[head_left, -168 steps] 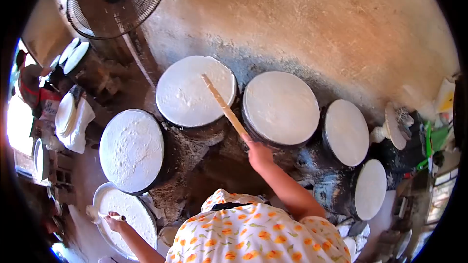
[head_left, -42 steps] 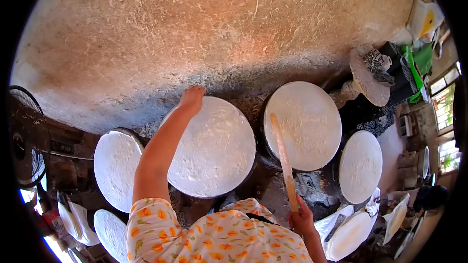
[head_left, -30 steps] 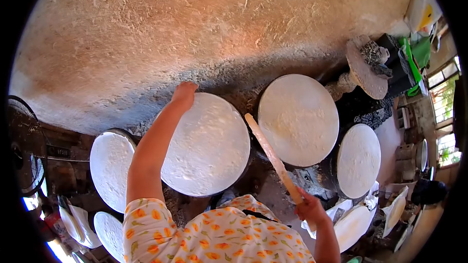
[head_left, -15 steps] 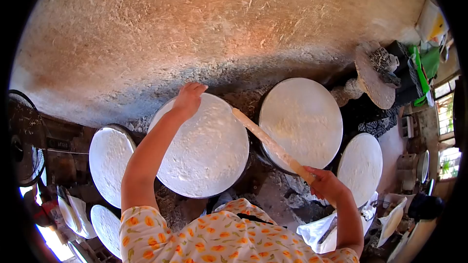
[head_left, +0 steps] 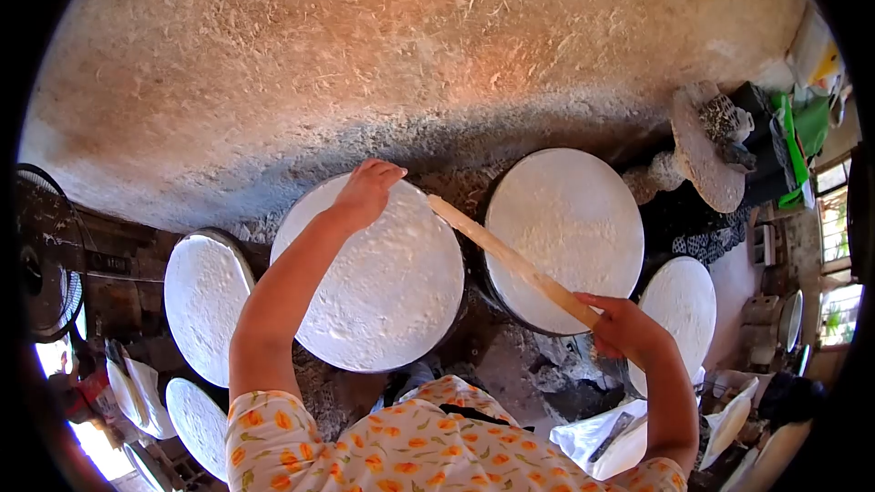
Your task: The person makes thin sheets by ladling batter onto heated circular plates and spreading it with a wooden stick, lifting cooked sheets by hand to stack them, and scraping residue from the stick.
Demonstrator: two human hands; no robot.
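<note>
My left hand (head_left: 366,193) is at the far rim of a large round griddle covered with a bumpy white layer (head_left: 378,282). Its fingers stretch out to the right over the rim, and my thumb is hidden. My right hand (head_left: 624,330) is wrapped round the near end of a long flat wooden spatula (head_left: 510,260). The blade reaches up and left across the edge of a second white-covered round griddle (head_left: 570,228), its tip at the upper right rim of the first. Whether the tip touches that white layer I cannot tell.
More white-topped rounds stand left (head_left: 208,305) and right (head_left: 676,314). A rough earthen wall (head_left: 410,46) rises behind the griddles. A fan (head_left: 46,255) is at far left. A stone-like disc (head_left: 702,155) sits at upper right, and a white plastic bag (head_left: 592,433) lies near my right arm.
My left hand has shifted right along the far rim. My right hand has moved slightly right, and the spatula tip sits a little farther left and up. The view has shifted slightly.
</note>
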